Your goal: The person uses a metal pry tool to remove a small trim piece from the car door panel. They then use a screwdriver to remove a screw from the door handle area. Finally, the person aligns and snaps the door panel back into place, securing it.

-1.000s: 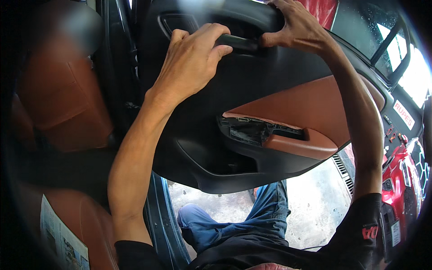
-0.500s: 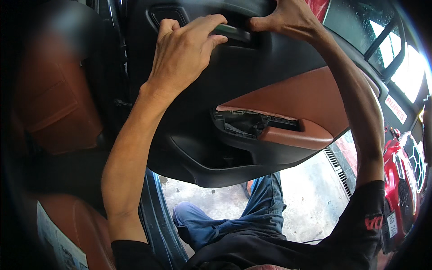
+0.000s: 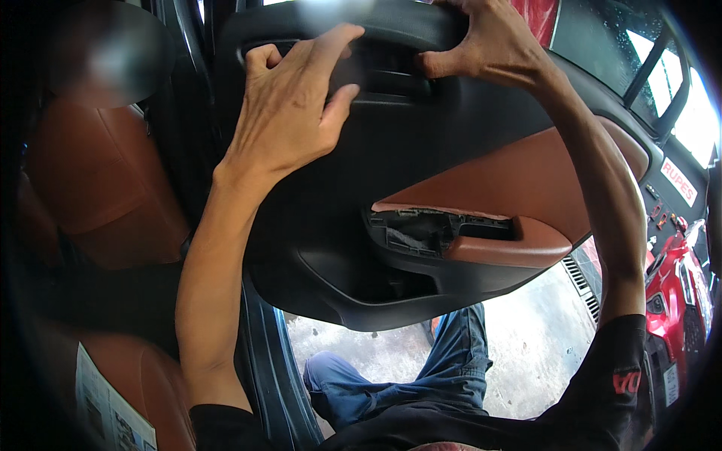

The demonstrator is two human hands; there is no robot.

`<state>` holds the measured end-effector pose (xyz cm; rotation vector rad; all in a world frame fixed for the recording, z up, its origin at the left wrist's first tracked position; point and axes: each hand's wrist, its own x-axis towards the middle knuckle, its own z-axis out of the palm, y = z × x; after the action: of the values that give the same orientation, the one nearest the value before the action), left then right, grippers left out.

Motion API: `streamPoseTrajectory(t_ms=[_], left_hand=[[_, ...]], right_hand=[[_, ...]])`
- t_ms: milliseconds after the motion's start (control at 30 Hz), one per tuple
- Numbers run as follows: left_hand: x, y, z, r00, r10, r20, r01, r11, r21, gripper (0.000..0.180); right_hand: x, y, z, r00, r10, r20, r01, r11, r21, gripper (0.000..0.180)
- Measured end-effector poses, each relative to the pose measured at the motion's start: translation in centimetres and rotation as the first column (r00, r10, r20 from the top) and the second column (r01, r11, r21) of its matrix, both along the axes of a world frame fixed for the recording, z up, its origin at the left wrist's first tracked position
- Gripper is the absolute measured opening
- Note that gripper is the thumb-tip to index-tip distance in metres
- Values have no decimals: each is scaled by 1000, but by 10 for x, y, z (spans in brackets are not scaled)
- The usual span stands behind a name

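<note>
A black and brown car door panel [image 3: 376, 135] stands in front of me. By the dark recess at its upper part, my left hand [image 3: 289, 113] is open, thumb and index finger apart, with nothing between them that I can see. Its other fingertips are partly hidden at the panel. My right hand [image 3: 489, 45] grips the door's upper edge; the thumb presses on the inner face and the other fingers reach over the top, mostly hidden. Lower down, the brown armrest [image 3: 519, 252] sits beside an uncovered opening [image 3: 410, 233] that shows bare black plastic inside.
Brown car seats [image 3: 109, 173] are at the left, with a printed sheet [image 3: 113, 406] on the nearer one. The door sill [image 3: 289, 383] runs beside my legs [image 3: 406, 383]. A red vehicle [image 3: 677, 293] stands at the right, past a floor grate [image 3: 583, 289].
My left thumb and index finger have come off the shiny dark strip at the recess and spread. The door sits slightly lower in view. My right hand keeps its hold.
</note>
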<state>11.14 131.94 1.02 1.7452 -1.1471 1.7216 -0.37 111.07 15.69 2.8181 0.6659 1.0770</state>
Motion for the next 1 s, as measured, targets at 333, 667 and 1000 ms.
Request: streamPoseTrajectory(t_ms=[333,667,1000], left_hand=[[20,24,-16,750,-407,-521,-86,721,-687,139],[13,42,8,765,-302,-569,-152,773,-616,123],[40,60,17,482,-570,-666,203,811,-548,133]], right_hand=[[3,-2,4,998,-12,69,14,999,-31,57],[-12,7,-6,982,-51,184,63,996,-57,49],[-3,0,9,989,-143,20,145,985,-99,53]])
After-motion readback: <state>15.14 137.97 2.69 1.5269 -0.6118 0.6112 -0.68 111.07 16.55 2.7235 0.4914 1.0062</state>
